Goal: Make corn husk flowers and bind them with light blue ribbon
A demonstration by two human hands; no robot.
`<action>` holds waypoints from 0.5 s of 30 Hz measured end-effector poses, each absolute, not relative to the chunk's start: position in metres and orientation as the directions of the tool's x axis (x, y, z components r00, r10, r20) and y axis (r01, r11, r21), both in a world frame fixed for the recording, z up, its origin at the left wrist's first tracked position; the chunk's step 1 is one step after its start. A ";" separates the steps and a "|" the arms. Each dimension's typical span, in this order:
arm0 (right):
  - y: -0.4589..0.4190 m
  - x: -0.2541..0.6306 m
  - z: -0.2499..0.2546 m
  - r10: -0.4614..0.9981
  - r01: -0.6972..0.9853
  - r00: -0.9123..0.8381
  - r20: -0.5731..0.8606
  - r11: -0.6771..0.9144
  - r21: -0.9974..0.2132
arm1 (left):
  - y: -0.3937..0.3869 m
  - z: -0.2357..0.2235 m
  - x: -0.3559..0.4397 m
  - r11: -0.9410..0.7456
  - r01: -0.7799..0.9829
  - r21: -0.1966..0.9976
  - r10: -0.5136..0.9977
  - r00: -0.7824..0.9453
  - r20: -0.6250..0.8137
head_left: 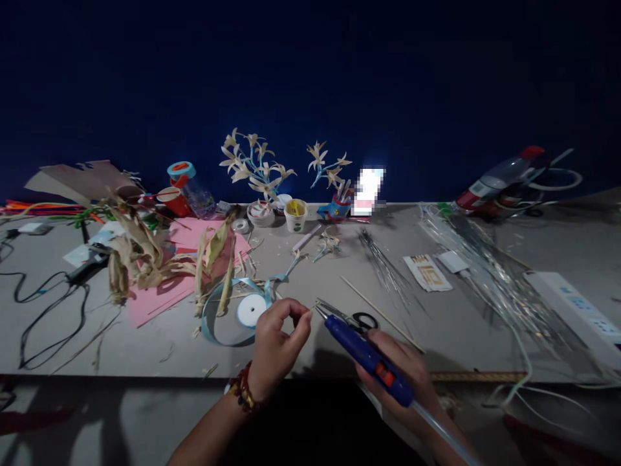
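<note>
My right hand (405,369) is wrapped round a blue hot glue gun (356,346), a clear glue stick (441,430) running out of its rear. The gun's nozzle points up and left, close to my left hand (279,340). Thumb and forefinger of that left hand pinch a small pale strip (312,310) that looks like corn husk; its tip is by the nozzle, and I cannot tell if they touch. Black-handled scissors (365,321) lie just behind the gun. A spool (252,310) with light blue ribbon (208,323) rests left of my left hand.
Dried corn husks (138,252) lie over pink paper (150,304) at left. Husk flowers (252,162) on blue stems stand in cups at the back. Wires (495,272), a power strip (577,314) and a bottle (499,181) are at right. A thin stick (378,310) lies behind the gun.
</note>
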State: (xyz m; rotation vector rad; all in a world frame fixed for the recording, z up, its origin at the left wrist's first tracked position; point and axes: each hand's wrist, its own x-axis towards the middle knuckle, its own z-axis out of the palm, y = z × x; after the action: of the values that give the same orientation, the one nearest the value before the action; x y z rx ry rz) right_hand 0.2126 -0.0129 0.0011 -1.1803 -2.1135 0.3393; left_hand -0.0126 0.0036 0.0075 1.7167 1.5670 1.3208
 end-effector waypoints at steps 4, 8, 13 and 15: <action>-0.013 0.213 0.003 0.820 0.645 -0.368 0.438 0.564 -0.515 | 0.002 0.009 -0.012 -0.244 0.490 0.837 0.936 -0.108 0.336; -0.013 0.214 0.004 0.821 0.643 -0.374 0.432 0.565 -0.517 | 0.002 0.011 -0.012 -0.251 0.490 0.835 0.933 -0.109 0.344; -0.014 0.214 0.003 0.827 0.651 -0.376 0.419 0.557 -0.515 | 0.002 0.012 -0.012 -0.255 0.485 0.837 0.931 -0.113 0.349; -0.015 0.213 0.002 0.827 0.643 -0.364 0.429 0.556 -0.527 | 0.001 0.012 -0.012 -0.253 0.483 0.838 0.932 -0.112 0.346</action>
State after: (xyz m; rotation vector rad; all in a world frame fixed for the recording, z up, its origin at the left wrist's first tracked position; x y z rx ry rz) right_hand 0.2133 -0.0147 0.0022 -1.1756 -2.1214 0.3540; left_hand -0.0118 0.0014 0.0117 1.7182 1.5563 1.3355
